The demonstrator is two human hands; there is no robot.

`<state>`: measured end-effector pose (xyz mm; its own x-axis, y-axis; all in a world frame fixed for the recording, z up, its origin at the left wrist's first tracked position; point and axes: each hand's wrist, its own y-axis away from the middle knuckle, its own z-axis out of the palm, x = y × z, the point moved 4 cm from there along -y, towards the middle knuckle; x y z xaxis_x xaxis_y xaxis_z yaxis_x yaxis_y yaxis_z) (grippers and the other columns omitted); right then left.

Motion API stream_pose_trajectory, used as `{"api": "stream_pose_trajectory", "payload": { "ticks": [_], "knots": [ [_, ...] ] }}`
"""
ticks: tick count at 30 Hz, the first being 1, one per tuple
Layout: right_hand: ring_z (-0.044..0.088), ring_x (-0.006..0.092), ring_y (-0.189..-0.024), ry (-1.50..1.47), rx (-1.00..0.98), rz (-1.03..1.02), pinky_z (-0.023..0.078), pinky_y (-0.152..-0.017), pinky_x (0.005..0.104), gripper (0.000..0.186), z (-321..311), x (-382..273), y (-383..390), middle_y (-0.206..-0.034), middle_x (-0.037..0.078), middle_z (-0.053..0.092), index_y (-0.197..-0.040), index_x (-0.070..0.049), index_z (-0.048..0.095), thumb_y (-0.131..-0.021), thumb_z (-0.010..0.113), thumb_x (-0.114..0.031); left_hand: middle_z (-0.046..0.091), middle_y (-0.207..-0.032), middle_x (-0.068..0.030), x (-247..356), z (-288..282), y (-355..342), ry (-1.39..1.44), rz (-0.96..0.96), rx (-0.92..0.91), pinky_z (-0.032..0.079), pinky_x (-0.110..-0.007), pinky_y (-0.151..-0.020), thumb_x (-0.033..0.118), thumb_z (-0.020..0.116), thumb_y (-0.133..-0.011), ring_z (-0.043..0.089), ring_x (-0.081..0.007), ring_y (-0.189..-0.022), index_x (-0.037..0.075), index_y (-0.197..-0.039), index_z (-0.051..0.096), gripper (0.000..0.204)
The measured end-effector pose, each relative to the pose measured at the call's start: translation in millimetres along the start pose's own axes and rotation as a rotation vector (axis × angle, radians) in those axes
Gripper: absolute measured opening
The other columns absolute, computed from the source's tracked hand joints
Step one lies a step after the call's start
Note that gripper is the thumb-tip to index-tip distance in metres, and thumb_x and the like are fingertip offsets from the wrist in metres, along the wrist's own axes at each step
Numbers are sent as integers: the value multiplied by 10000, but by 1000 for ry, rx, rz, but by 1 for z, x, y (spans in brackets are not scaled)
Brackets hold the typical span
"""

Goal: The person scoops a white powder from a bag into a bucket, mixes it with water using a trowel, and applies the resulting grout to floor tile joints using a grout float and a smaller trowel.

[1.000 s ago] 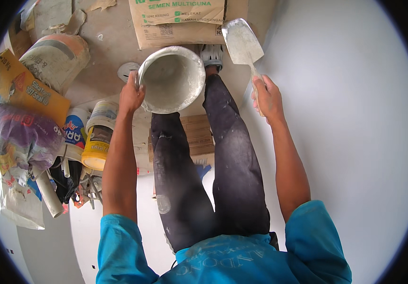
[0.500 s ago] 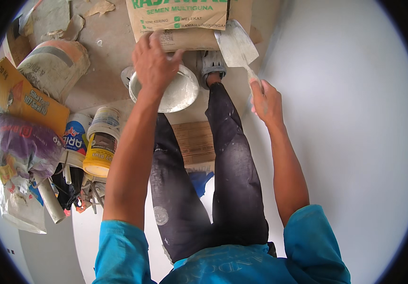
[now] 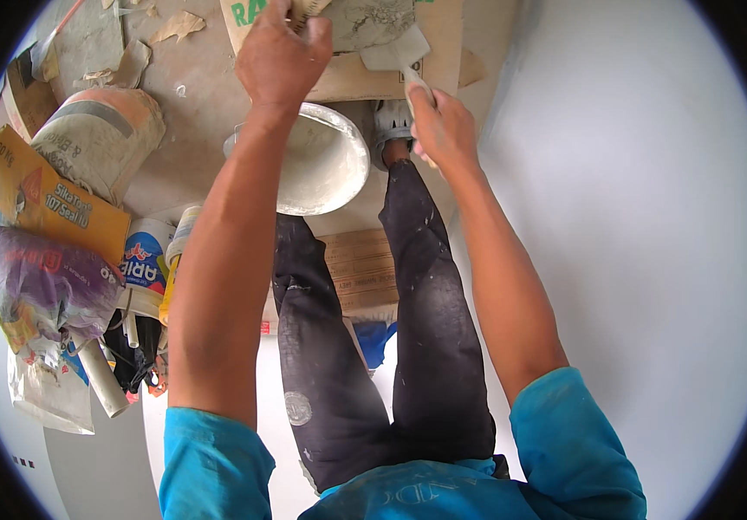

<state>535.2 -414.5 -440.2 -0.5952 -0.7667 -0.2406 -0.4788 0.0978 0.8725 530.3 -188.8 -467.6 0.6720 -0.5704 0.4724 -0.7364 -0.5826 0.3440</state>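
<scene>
My left hand (image 3: 282,65) is closed on the folded-back paper flap of a brown cement bag (image 3: 441,61) at the top of the view. The bag's top lies open, and grey powder (image 3: 372,21) shows inside. My right hand (image 3: 447,132) grips the handle of a flat-bladed trowel (image 3: 398,50). Its pale, dusty blade is at the near edge of the opening. Below my left wrist, a white bucket (image 3: 326,160) stands tilted, its inner wall coated with whitish residue. My left forearm hides the bucket's left part.
A white wall (image 3: 625,217) rises along the right. On the left are a crumpled sack (image 3: 105,139), a yellow box (image 3: 53,195), a purple plastic bag (image 3: 53,282), a blue-and-white tub (image 3: 146,256) and a white pipe (image 3: 100,377). Flattened cardboard (image 3: 360,269) lies between my legs.
My left hand has moved up to the bag and pulled its flap back, exposing the powder. The trowel in my right hand has shifted up and left to the opening.
</scene>
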Motion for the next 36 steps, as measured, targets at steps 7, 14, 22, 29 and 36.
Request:
{"api": "stream_pose_trajectory", "payload": {
  "ticks": [7,14,22,29,36],
  "knots": [
    [518,145,-461,-111,-68,2,426,-425,302,462,53,-37,-22,-655,75,574,-927,-1,636,-900,516,-446,716,-823,-128,-48,-38,-25,127,149,126,521,-351,-727,297,608,-831,701,-267,-781,57,-959,707,290],
    [515,147,-454,-220,-50,67,435,-426,293,489,68,-52,-22,-679,84,577,-1018,0,650,-892,532,-457,638,-807,-210,-36,-54,-19,295,260,58,501,-416,-690,112,580,-823,640,-379,-783,22,-864,660,128],
    [512,145,-447,-226,-15,67,434,-436,299,458,67,-42,15,-656,78,571,-936,5,624,-901,534,-443,678,-726,-93,-65,-59,-10,369,-156,-212,483,-304,-655,293,583,-855,650,-154,-685,15,-902,708,309],
    [503,140,-446,-196,24,100,413,-430,299,438,67,-38,42,-630,67,551,-921,-2,614,-908,526,-431,655,-832,-238,-69,-72,-4,325,17,-107,497,-421,-697,239,553,-858,654,-389,-772,20,-966,666,269],
    [487,135,-431,-202,40,99,395,-424,292,412,69,-28,69,-614,61,538,-893,-9,603,-915,521,-413,673,-776,-213,-77,-80,-5,351,-110,-226,504,-396,-697,293,569,-834,675,-319,-738,24,-994,686,333]
  ]
}}
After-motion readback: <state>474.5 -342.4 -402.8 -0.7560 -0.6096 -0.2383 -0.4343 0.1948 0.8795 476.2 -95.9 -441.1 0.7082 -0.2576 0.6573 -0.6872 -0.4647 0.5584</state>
